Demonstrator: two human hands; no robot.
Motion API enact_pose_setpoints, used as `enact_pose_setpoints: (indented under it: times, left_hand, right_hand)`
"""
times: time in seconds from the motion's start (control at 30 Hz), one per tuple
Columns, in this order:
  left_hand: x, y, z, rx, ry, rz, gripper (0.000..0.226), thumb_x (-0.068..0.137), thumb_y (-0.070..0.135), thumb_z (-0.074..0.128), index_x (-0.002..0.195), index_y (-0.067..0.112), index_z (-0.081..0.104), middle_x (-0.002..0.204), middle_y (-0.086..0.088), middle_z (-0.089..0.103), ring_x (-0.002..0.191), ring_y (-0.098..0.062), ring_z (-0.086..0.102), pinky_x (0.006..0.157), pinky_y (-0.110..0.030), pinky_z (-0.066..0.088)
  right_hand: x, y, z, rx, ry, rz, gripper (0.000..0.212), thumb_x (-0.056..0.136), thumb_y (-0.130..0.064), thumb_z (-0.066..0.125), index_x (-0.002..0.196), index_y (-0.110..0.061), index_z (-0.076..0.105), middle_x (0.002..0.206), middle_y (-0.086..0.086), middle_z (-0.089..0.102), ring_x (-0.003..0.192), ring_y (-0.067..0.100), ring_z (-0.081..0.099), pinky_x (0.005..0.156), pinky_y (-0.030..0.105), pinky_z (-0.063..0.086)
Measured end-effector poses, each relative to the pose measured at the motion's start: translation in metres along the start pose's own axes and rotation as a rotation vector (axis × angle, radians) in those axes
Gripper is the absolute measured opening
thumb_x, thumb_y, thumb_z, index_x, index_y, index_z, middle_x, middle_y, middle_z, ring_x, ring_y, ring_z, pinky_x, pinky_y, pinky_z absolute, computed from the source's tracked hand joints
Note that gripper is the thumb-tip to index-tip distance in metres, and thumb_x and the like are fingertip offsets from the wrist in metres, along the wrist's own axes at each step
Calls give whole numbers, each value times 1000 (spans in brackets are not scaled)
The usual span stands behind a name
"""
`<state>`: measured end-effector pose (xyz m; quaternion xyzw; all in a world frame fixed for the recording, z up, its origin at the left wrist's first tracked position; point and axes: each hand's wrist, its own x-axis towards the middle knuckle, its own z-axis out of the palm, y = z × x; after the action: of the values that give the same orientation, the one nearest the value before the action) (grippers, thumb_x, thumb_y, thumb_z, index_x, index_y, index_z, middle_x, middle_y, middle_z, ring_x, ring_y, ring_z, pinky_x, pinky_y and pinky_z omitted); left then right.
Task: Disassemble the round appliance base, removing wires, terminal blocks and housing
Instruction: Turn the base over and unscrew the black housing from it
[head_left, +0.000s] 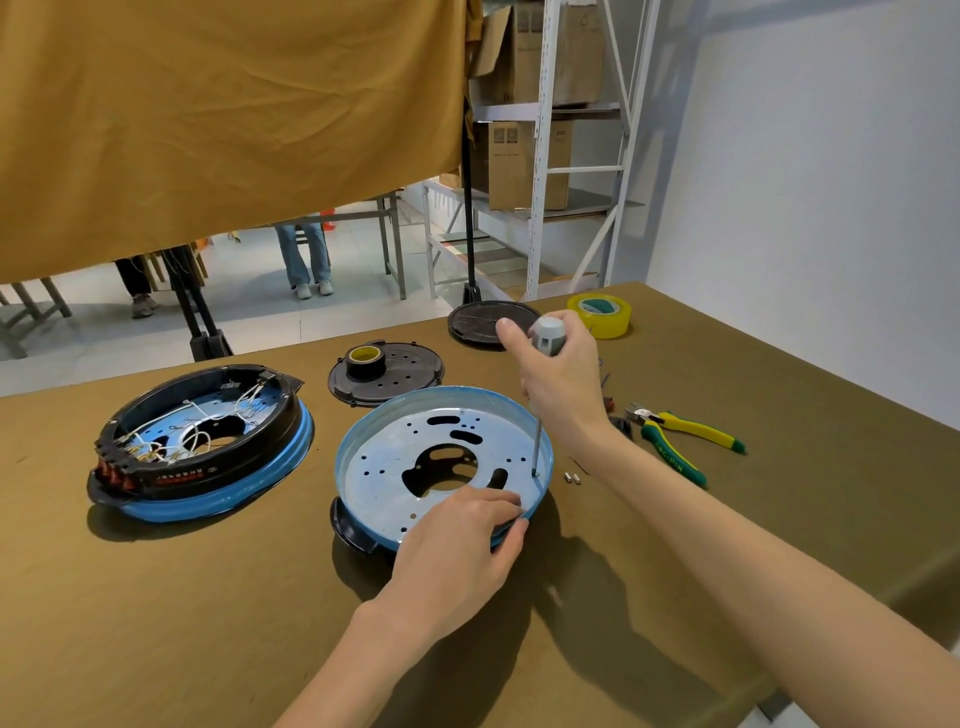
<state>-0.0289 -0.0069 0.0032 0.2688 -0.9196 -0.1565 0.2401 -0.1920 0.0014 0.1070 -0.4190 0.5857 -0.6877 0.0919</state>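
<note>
mustard curtain hangs left — white wall, metal shelving with cardboard boxes.

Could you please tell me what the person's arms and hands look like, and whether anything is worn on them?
Both arms are bare as far as the picture shows: no sleeves come into view. The left hand and the right hand wear no gloves, and no rings, watch, wristband or markings can be seen. The fingernails that show are short and unpainted.

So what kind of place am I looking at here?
Probably a workshop or storeroom: metal shelving stacked with cardboard boxes, and a cloth-covered table with pliers and a stripped blue appliance base.
</note>
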Motion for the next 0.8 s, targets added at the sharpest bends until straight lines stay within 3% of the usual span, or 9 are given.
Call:
enact_pose_setpoints:
  times: [0.07,0.13,0.37,0.47,0.53,0.6,0.67,0.8]
  left_hand:
    - [0,0,1,-6,2,-6,37,101,52,54,135,42,66,135,25,64,120,8,58,99,-13,50]
    - [-1,0,0,-4,7,-7,38,101,53,54,136,42,65,135,25,64,121,7,58,99,-12,49]
    - [-2,5,-5,-7,-28,-20,38,101,53,54,136,42,64,137,26,63,122,9,56,98,-9,47]
    - [3,6,-12,-124,-91,-89,41,99,54,57,137,39,63,130,23,67,109,9,59,88,-4,45]
    - [17,5,-18,-292,-118,-169,44,100,51,58,140,34,60,129,18,67,107,5,61,89,-12,51]
    - [36,5,-20,-417,-99,-227,42,102,43,58,142,29,59,131,14,65,106,3,63,83,-16,57]
    - [55,7,-17,-452,-88,-204,39,104,36,57,142,27,58,128,16,66,104,8,60,78,-10,50]
    - [79,9,-4,-539,-55,-145,24,105,23,59,125,23,72,104,20,75,99,11,66,83,-8,47]
  right_hand:
    - [1,-1,-1,105,-9,63,34,92,-41,72,81,-21,47,64,-6,48,58,16,45,53,28,42]
    - [1,-1,-3,155,-82,82,40,93,-43,70,81,-13,46,64,9,43,53,17,41,47,27,38]
    - [2,3,-10,125,-183,26,58,82,-49,73,83,8,60,65,25,53,57,24,49,49,26,44]
    - [2,3,-13,138,-165,43,39,80,-47,74,94,-10,68,74,10,72,64,20,67,57,27,56]
    - [5,4,-15,140,-199,63,36,88,-45,69,98,-11,66,84,8,77,73,19,72,67,28,60]
    - [6,4,-17,139,-258,89,34,100,-42,58,99,-10,67,89,9,77,76,19,71,71,27,60]
    - [8,3,-19,187,-276,165,40,106,-42,46,99,-9,69,90,10,76,76,20,67,72,30,57]
    - [12,1,-26,295,-277,296,47,108,-40,37,99,-9,70,86,9,71,77,21,63,76,36,52]
